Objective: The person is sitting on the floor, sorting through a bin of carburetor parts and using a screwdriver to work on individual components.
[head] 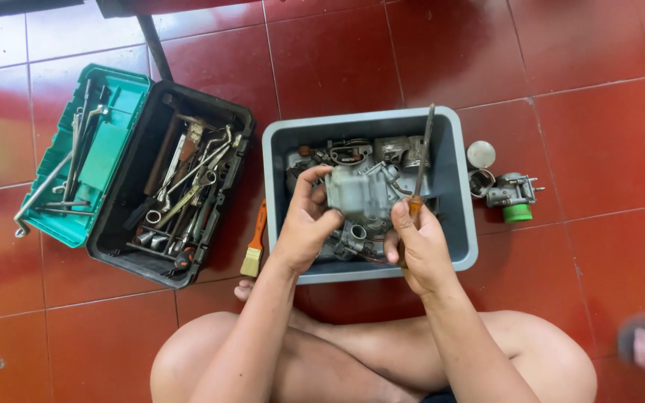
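- Two hands are all I have to work with, and the head view shows both over the grey tub [469, 224] on the red tile floor [591, 134].
- My left hand [304, 224] is closed around a grey metal engine part [356, 192], thumb on the near side and fingers on the far side. The part sits just above the other metal parts [371, 153] in the tub.
- My right hand [416, 246] is closed on the orange handle of a screwdriver [421, 168]. Its long shaft points up and away from me, past the far rim of the tub.
- I think the good way is to hold the part tight and still, and to bring the tip down straight onto it, so it does not slip.
- I would keep the part over the tub, so small bits fall in and not on the floor.
- Edges next: the tub walls are close on both sides of my hands, and my crossed legs touch its near side.
- On my left are a small paintbrush [254, 246] and an open toolbox [169, 183] full of wrenches, with its green tray [87, 157] beside it.
- On my right sit a small carburetor with a green cap [513, 195] and a round lid [481, 154], just beside the tub.
- Open floor lies beyond the tub, so that is where I have room.
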